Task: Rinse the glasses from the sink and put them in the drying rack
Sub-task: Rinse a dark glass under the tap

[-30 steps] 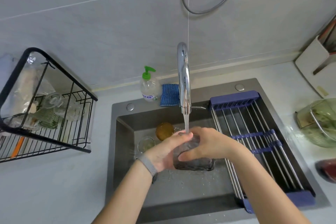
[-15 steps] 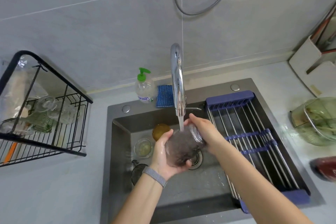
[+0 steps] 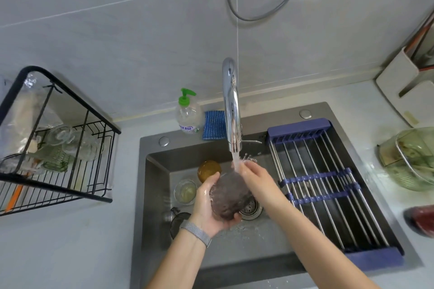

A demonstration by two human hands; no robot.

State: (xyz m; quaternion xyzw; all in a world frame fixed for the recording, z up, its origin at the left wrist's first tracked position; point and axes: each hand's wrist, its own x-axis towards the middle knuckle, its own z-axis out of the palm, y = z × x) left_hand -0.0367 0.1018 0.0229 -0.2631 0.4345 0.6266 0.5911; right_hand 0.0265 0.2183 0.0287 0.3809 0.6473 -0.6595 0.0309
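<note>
**Dark glass under the running tap**

Centre of the frame: the dark glass (image 3: 229, 197) lies tilted over the sink (image 3: 155, 195), right above the drain (image 3: 250, 209). The left hand (image 3: 209, 204) cups it from below, fingers curled round its base, a firm grip. The right hand (image 3: 253, 177) wraps the upper end of the glass, and the water stream (image 3: 235, 159) from the chrome faucet (image 3: 231, 105) splashes straight onto those fingers. A grey band sits on the left wrist.

In the basin, left of the hands, an amber glass (image 3: 209, 170) stands upright, and just below it a clear glass (image 3: 185, 191) holds a pale yellowish liquid. A dark round object sits lower in the basin; I cannot tell what it is.

Over the sink's right half lies a roll-up rack (image 3: 328, 185) of steel rods with blue ends. At the left of the frame, on the table, the black wire drying rack (image 3: 70, 171) holds several clear and green glass pieces. Behind the sink stand a soap bottle (image 3: 187, 115) with a green pump and a blue sponge (image 3: 213, 124). At the right edge, a green bowl (image 3: 411, 159) holds something greenish.
</note>
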